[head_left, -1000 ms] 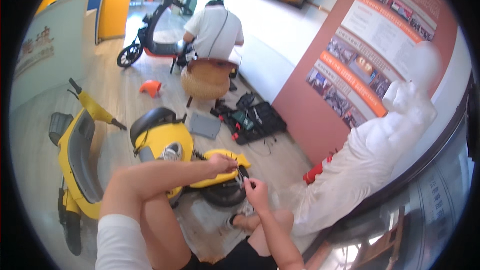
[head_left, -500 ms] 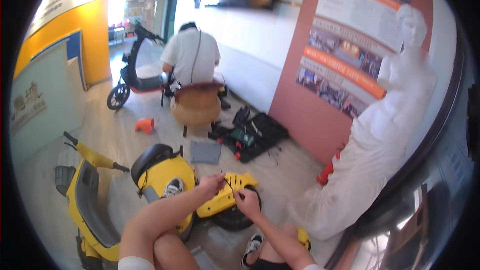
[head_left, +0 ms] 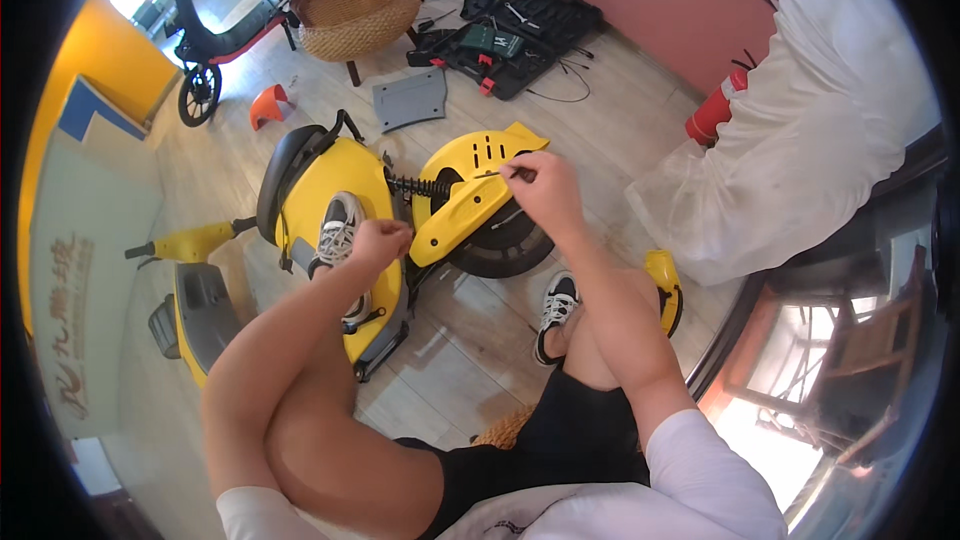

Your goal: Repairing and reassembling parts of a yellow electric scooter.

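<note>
The yellow scooter [head_left: 340,175] lies on its side in front of me, its rear wheel [head_left: 505,250] to the right. A yellow slotted fender [head_left: 470,153] and a long yellow side cover [head_left: 462,218] sit over that wheel. My right hand [head_left: 548,192] is closed in a pinch on a thin dark rod-like tool [head_left: 522,175], held over the upper end of the cover. By the cover's lower left end hovers my left hand [head_left: 380,242], its fingers pressed together; whatever is in them is too small to make out. My left shoe [head_left: 340,230] rests on the scooter body.
Beyond the scooter are a grey panel [head_left: 410,100], an open black tool case [head_left: 545,30] and an orange piece [head_left: 268,107]. A person sits in a wicker chair [head_left: 360,10] beside a dark scooter [head_left: 225,40]. To the right stand a fire extinguisher [head_left: 712,115] and a draped white statue [head_left: 800,160].
My view has tipped downward. My hands, close together at the thin dark tool before, are now apart: the right holds it by the cover, the left is lower and further left.
</note>
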The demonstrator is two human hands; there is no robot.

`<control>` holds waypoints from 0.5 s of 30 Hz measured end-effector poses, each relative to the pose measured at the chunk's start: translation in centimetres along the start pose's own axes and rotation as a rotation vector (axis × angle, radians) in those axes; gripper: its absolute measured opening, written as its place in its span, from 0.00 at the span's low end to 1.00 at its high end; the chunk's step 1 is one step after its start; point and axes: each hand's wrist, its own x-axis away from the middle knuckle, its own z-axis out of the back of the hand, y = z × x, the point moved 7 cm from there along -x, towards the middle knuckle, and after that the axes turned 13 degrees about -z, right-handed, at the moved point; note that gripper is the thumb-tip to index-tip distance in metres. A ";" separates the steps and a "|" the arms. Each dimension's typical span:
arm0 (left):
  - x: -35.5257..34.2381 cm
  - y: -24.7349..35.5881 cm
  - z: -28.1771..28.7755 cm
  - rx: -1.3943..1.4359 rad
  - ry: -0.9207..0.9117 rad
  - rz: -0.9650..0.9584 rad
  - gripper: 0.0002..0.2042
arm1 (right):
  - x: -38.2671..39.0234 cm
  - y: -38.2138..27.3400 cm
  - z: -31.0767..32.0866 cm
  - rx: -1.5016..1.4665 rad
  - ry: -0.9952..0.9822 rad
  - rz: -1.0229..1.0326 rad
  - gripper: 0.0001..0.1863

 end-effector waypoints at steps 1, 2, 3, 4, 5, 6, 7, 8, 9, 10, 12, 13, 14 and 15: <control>0.7 0.5 -0.2 -0.218 -0.056 -0.031 0.09 | -0.6 1.4 1.0 -0.032 0.031 -0.066 0.07; 1.3 0.9 0.0 -0.441 -0.110 -0.057 0.10 | -0.7 1.6 1.4 -0.040 0.028 -0.081 0.07; 0.9 0.8 0.5 -0.450 -0.117 -0.045 0.10 | -1.1 2.1 2.2 -0.080 0.044 -0.134 0.07; 0.2 0.7 0.5 -0.559 -0.213 -0.057 0.11 | -1.3 2.3 2.8 -0.115 0.061 -0.186 0.06; -0.8 0.7 0.2 -0.666 -0.310 -0.067 0.13 | -1.4 2.5 3.0 -0.116 0.057 -0.200 0.06; -2.2 0.7 -0.3 -0.668 -0.320 -0.056 0.13 | -1.5 2.9 3.2 -0.088 0.047 -0.246 0.08; -4.3 1.7 -1.9 -0.760 -0.364 -0.189 0.12 | -1.7 3.5 3.4 -0.053 0.038 -0.290 0.09; -6.2 3.0 -3.1 -0.859 -0.399 -0.320 0.11 | -1.8 3.7 3.5 -0.059 0.033 -0.298 0.09; -8.1 3.8 -4.3 -0.774 -0.373 -0.330 0.11 | -1.7 4.1 3.2 0.017 -0.017 -0.337 0.09; -9.9 4.5 -5.9 -0.689 -0.351 -0.345 0.11 | -1.4 4.7 2.9 0.095 -0.061 -0.377 0.09; -13.4 4.1 -8.1 -0.669 -0.288 -0.374 0.12 | -0.7 5.3 1.1 0.198 -0.170 -0.379 0.08; -14.9 3.7 -9.0 -0.640 -0.227 -0.406 0.12 | 0.1 5.8 -0.6 0.310 -0.279 -0.378 0.07; -15.9 3.2 -10.5 -0.642 -0.238 -0.403 0.12 | 1.1 6.2 -2.2 0.364 -0.360 -0.324 0.06; -16.8 3.2 -11.7 -0.635 -0.222 -0.452 0.13 | 2.3 6.4 -4.2 0.416 -0.443 -0.268 0.05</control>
